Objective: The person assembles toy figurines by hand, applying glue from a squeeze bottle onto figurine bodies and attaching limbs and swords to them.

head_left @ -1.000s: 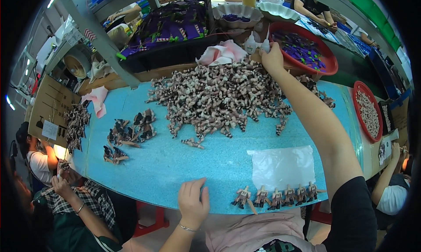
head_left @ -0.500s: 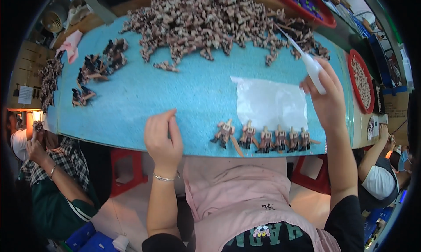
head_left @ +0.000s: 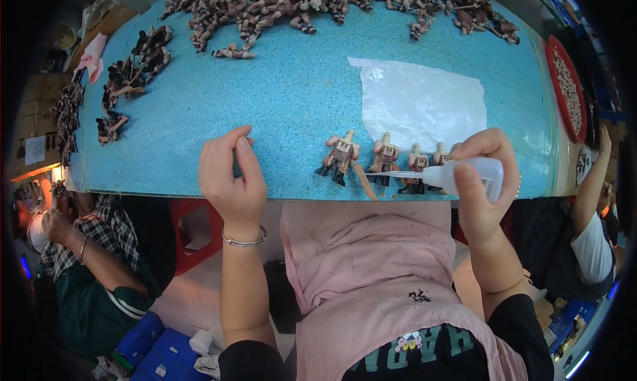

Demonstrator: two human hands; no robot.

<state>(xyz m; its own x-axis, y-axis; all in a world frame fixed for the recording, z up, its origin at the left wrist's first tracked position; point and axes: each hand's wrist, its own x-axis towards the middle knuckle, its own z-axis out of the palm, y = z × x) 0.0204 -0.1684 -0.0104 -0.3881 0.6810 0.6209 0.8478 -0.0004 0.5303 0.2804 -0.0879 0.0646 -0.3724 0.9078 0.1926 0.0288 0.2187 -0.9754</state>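
My right hand [head_left: 488, 182] grips a white squeeze bottle [head_left: 441, 176], held nearly level. Its thin nozzle points left, crossing in front of a row of small headless toy figures [head_left: 385, 156] along the table's near edge. The nozzle tip is close to a flat brown strip [head_left: 365, 182] beside the leftmost toy figure [head_left: 340, 156]; whether they touch, I cannot tell. Part of the row is hidden behind the bottle and hand. To the left of the figures, my left hand [head_left: 232, 172] rests loosely curled, thumb and forefinger slightly apart, with nothing visible in it.
A clear plastic sheet [head_left: 424, 102] lies behind the row on the blue table [head_left: 279, 102]. Beyond is a big heap of toy figures [head_left: 265, 12]; dark parts [head_left: 136, 72] lie at left. A red basket [head_left: 564, 92] stands at right. People sit on both sides.
My right hand has come down and toward me with the bottle, swinging its nozzle from up-left to level over the row. The view has tilted toward me; my left hand keeps its loose pose.
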